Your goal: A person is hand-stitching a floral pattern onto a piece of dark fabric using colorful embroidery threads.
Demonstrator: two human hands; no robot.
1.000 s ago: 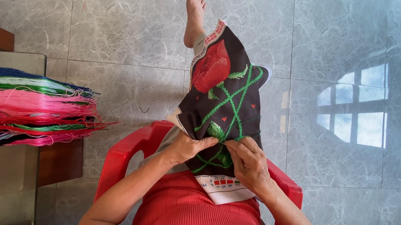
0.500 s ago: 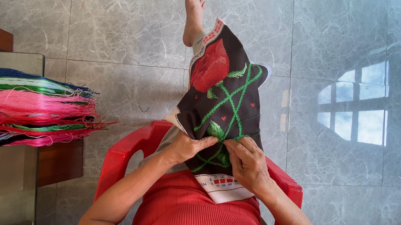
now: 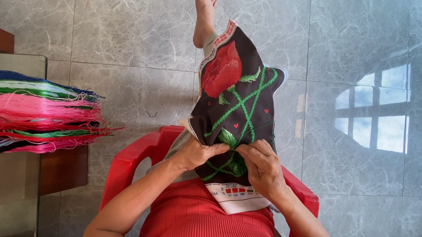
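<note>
- Nothing much has moved since a moment ago: both hands stay in the same spot on the cloth.
- The left hand (image 3: 196, 154) has its grip closed on the edge of the dark stitched cloth (image 3: 236, 110), low in the middle of the frame.
- The right hand (image 3: 262, 166) pinches the cloth just beside it.
- The cloth lies over the raised leg, up to the bare foot (image 3: 205, 13).
- The red chair (image 3: 130, 162) has open grey floor (image 3: 128, 35) all around.
- Bright threads (image 3: 40, 115) hang off the glass desk (image 3: 14, 62) at the left.

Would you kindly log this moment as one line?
left hand: pinching embroidery cloth | right hand: pinching same cloth | thread bundle: on table
</note>
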